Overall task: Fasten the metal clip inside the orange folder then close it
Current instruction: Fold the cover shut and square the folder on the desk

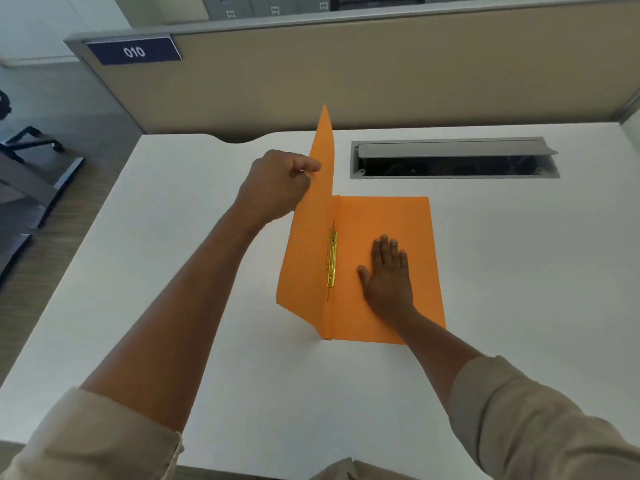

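Left hand (277, 185) up off the worktop, thumb and fingers pinched on the outer edge of the orange folder's front cover (311, 237), and that cover stands nearly upright, its far corner pointing up toward the partition. Right hand (388, 275) lies flat, palm down, fingers together and pointing away, thumb spread to the left, pressing on the back cover (388, 216), which rests flat on the white worktop (519, 271). Just left of that thumb, along the fold, runs the metal clip (332, 259), a gold strip lying flat against the inside of the orange folder (415, 306) close to the spine, its length going near to far. So the folder sits about the middle of the worktop, half open, spine toward the left, back cover spreading right. Both forearms are bare, with beige sleeves (536, 427) pushed up toward the elbows at the near edge of the view. Beyond the folder, to the far right, a grey cable tray (453, 157) is set into the worktop with its lid tipped up and a dark slot below it. Behind that rises a tan partition (381, 74) along the far edge, and at its left end a dark blue sign (134, 51) reads 010. Off to the far left, on the floor, the dark legs of other furniture (31, 161) show.
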### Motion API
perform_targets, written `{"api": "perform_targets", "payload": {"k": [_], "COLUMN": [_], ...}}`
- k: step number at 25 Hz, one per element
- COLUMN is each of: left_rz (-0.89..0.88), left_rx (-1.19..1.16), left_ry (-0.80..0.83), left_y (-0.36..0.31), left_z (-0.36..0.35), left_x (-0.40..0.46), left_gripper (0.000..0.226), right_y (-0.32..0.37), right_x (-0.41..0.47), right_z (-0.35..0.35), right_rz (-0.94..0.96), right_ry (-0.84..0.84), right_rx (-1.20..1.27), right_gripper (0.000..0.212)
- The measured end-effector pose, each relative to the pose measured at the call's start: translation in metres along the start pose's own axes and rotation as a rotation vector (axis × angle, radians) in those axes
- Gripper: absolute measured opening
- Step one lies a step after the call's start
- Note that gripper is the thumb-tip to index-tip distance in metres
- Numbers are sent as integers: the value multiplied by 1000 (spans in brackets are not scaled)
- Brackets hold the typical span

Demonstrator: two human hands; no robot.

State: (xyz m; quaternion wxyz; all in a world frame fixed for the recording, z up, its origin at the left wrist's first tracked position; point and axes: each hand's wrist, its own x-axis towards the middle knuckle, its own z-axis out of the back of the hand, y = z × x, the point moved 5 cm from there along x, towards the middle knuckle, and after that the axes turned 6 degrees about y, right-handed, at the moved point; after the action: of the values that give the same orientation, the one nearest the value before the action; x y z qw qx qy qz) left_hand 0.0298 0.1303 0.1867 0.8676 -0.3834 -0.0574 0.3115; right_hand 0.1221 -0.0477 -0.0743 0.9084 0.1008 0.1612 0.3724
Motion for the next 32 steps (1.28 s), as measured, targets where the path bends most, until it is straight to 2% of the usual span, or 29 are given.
{"api": "perform_targets", "payload": {"k": [5, 16, 19, 24, 32], "left_rz": [-64, -71, -55, -60, -100], "left_rx": [123, 218, 342, 622, 919], "left_ry": [-4, 36, 100, 155, 247], "left_y": [-38, -86, -96, -117, -104], "left_z": [-44, -146, -183, -247, -324], "left_x": [8, 20, 19, 17, 26], "left_gripper": [35, 38, 42, 23, 28], "right_y": [-27, -149, -174, -202, -208], "right_x": [-5, -18, -24, -27, -29], "right_z": [9, 44, 50, 57, 59], "right_rz": [14, -60, -89, -95, -73], "right_ry": [2, -25, -31, -31, -46], "right_rx": [-14, -37, -39, -24, -45], "right_gripper": [69, 65, 65, 66, 66]}}
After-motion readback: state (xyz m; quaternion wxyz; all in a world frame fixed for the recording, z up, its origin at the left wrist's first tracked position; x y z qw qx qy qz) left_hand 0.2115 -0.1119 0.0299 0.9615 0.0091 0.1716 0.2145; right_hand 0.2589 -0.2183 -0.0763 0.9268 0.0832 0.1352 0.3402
